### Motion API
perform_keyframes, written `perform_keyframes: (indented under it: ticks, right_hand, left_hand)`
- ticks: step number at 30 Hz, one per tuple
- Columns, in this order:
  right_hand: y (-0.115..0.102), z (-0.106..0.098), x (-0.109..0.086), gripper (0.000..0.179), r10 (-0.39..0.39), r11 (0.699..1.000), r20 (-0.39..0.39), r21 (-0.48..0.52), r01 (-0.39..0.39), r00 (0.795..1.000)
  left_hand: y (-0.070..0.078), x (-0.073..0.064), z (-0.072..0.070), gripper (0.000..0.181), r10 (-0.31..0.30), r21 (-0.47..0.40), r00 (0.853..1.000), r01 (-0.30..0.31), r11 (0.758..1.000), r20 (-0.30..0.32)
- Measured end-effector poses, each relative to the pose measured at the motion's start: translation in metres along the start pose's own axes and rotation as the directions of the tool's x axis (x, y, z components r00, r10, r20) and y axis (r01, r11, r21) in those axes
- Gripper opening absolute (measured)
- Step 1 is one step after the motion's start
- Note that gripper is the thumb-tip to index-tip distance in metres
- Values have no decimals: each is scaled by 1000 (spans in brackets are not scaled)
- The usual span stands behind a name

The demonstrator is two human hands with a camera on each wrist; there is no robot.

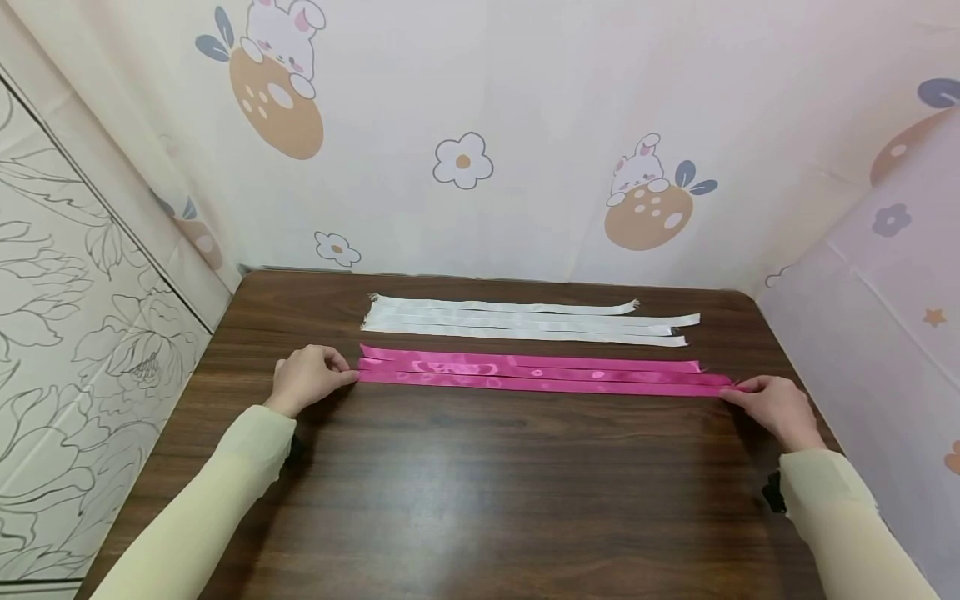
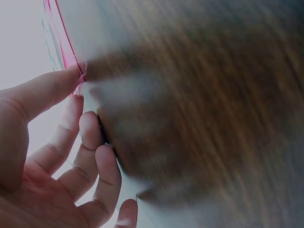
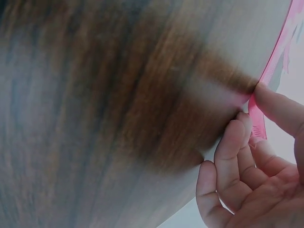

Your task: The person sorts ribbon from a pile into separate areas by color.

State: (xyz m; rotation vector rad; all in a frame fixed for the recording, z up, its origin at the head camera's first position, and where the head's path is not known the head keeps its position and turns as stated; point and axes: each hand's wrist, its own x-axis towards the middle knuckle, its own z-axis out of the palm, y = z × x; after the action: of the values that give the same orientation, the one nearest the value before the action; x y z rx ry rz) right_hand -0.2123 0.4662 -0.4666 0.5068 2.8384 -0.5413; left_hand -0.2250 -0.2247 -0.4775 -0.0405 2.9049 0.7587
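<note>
Several pink satin ribbons lie side by side across the dark wooden table. The lowest pink ribbon stretches between the two hands. At its left end, the left hand pinches it with thumb and index finger; a frayed pink end shows between those fingertips in the left wrist view. The right hand pinches the opposite end, its thumb on the pink strip in the right wrist view. The right ends of the other pink ribbons stop at uneven lengths.
Behind the pink ribbons lie several white ribbons with frayed ends, also of uneven length. The wooden table backs onto a cream curtain printed with rabbits and flowers. A floral panel stands at the left.
</note>
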Motion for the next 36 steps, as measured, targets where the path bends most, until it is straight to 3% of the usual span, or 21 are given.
perform_keyframes:
  ticks: [13, 28, 36]
  right_hand:
    - [8, -4, 1, 52, 68, 998, 7, -1, -68, 998]
    - [10, -4, 0, 49, 58, 998, 14, 4, -58, 998]
    - [10, -6, -1, 55, 82, 994, 28, 64, -84, 996]
  left_hand:
    - [1, -1, -2, 27, -10, -15, 1000, 10, 1000, 8]
    - [-1, 0, -1, 27, -11, -20, 1000, 11, 1000, 16]
    - [5, 2, -11, 31, 5, -13, 1000, -5, 1000, 14]
